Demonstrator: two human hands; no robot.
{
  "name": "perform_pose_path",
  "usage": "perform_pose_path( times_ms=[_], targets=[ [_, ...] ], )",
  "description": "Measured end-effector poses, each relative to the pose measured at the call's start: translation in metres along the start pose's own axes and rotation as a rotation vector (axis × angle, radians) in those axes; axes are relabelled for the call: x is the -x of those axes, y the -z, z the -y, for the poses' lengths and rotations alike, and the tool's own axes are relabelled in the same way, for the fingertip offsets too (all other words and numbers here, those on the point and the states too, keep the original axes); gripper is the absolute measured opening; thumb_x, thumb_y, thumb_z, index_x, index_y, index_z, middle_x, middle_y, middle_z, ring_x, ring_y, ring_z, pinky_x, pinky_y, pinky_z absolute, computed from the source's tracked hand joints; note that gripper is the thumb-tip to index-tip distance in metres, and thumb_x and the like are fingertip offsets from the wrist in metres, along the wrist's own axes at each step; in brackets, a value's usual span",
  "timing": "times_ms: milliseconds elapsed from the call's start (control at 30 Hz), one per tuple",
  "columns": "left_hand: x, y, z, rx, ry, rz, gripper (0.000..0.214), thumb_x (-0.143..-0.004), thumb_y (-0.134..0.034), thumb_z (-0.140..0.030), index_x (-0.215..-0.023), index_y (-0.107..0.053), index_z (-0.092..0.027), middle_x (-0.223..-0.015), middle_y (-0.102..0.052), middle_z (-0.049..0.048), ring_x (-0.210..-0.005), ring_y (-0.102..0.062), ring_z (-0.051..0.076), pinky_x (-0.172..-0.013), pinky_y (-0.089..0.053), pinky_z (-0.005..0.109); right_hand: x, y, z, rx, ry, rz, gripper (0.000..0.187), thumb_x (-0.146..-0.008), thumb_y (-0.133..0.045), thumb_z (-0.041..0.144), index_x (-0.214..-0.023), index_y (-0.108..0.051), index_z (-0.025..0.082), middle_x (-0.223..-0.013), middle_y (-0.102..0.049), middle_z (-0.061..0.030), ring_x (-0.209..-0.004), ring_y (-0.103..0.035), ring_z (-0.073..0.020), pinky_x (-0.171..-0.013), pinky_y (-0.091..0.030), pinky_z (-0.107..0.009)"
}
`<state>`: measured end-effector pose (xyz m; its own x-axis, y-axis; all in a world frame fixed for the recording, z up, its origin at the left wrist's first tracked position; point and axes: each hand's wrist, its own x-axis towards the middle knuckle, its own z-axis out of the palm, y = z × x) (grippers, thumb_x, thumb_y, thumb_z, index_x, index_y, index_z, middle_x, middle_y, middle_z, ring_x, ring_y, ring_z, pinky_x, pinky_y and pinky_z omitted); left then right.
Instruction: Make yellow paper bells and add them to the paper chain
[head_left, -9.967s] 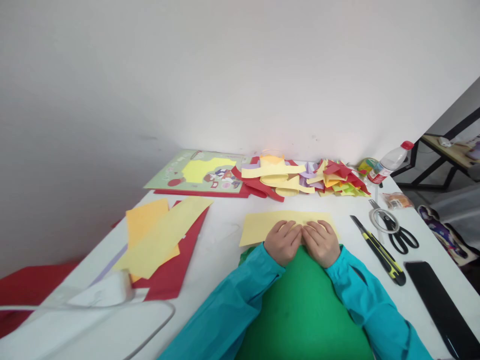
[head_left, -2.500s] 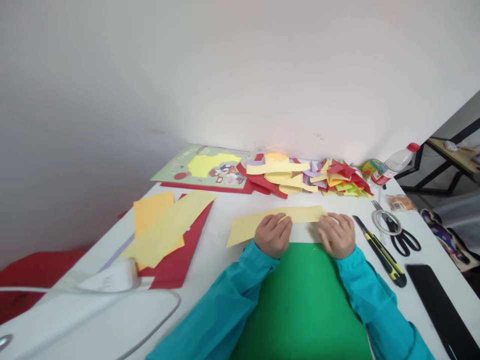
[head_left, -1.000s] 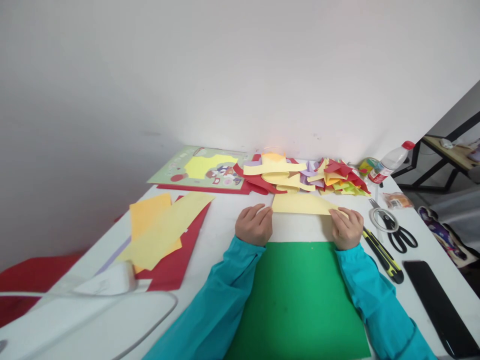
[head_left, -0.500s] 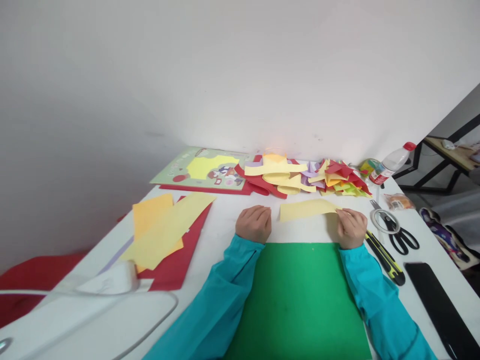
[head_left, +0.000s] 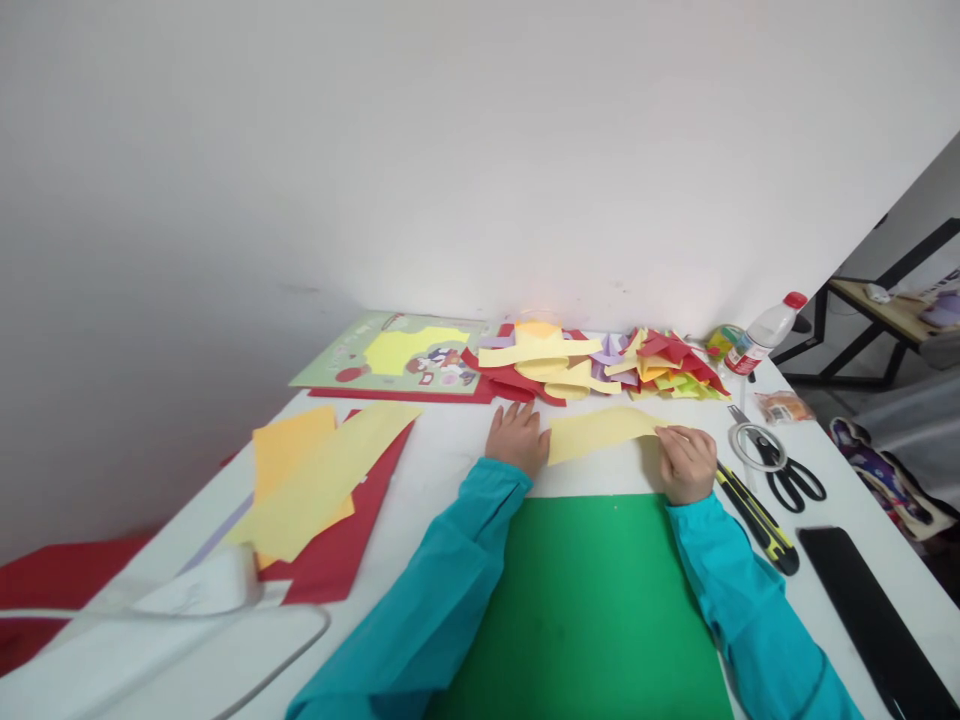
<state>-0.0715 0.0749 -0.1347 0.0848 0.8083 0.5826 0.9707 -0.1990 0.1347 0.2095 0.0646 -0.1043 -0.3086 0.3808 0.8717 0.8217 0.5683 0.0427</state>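
Note:
A pale yellow paper strip lies on the white table beyond a green sheet. Its right end curls up a little, pinched between the thumb and fingers of my right hand. My left hand rests palm down at the strip's left end, fingers extended, with its thumb side by the paper edge. Whether the thumb presses on the strip is hard to tell. The green sheet lies between my forearms. A yellow and black utility knife is just right of my right hand.
Cut paper pieces heap along the wall, beside a green picture book. Orange, yellow and red sheets and a white corded device are left. Right stand scissors, a tape roll, a bottle and a black phone-like slab.
My left hand has unfolded from a closed shape and reached to the strip's left end. The right hand keeps its pinch. The whole view has shifted slightly.

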Motion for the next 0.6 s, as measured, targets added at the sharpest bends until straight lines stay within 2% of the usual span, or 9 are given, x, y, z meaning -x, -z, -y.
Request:
perform_pose_path(
  times_ms=[133,267,400,600],
  targets=[
    [-0.007,-0.003,-0.004,0.008,0.01,0.05,0.023,-0.077,-0.052,-0.022,-0.094,-0.065,-0.014,-0.116,-0.063,0.017,-0.109,-0.055,0.036,-0.092,-0.039,0.055,-0.001,0.002,0.001,0.01,-0.003,0.001,0.029,-0.077,-0.053,0.005,-0.099,-0.064,0.02,-0.083,-0.072,-0.0034,-0.084,-0.063,-0.0182,-0.079,-0.041,-0.034],
    [-0.01,0.005,-0.009,0.015,0.017,0.049,0.021,-0.078,-0.049,-0.019,-0.087,-0.067,-0.014,-0.113,-0.064,0.018,-0.104,-0.058,0.036,-0.087,-0.042,0.056,-0.003,0.003,0.002,0.016,-0.01,0.006,0.027,-0.077,-0.054,0.005,-0.098,-0.064,0.019,-0.083,-0.072,-0.0034,-0.084,-0.063,-0.0182,-0.079,-0.041,-0.033],
    [-0.002,0.025,-0.016,0.05,0.009,0.0,0.024,-0.081,-0.044,-0.015,-0.083,-0.068,-0.014,-0.1,-0.07,0.0158,-0.094,-0.063,0.032,-0.084,-0.046,0.052,-0.003,0.003,0.003,0.011,-0.004,0.008,0.025,-0.078,-0.054,0.006,-0.098,-0.064,0.018,-0.083,-0.072,-0.0039,-0.084,-0.063,-0.0181,-0.08,-0.041,-0.034],
    [0.008,0.061,-0.032,0.149,-0.008,-0.142,0.027,-0.087,-0.041,-0.017,-0.097,-0.066,-0.014,-0.096,-0.071,0.0126,-0.09,-0.065,0.025,-0.081,-0.051,0.042,-0.004,0.005,0.011,-0.003,0.037,0.014,0.027,-0.078,-0.054,0.007,-0.1,-0.063,0.019,-0.083,-0.072,-0.0038,-0.087,-0.063,-0.0177,-0.082,-0.04,-0.034]
  ],
)
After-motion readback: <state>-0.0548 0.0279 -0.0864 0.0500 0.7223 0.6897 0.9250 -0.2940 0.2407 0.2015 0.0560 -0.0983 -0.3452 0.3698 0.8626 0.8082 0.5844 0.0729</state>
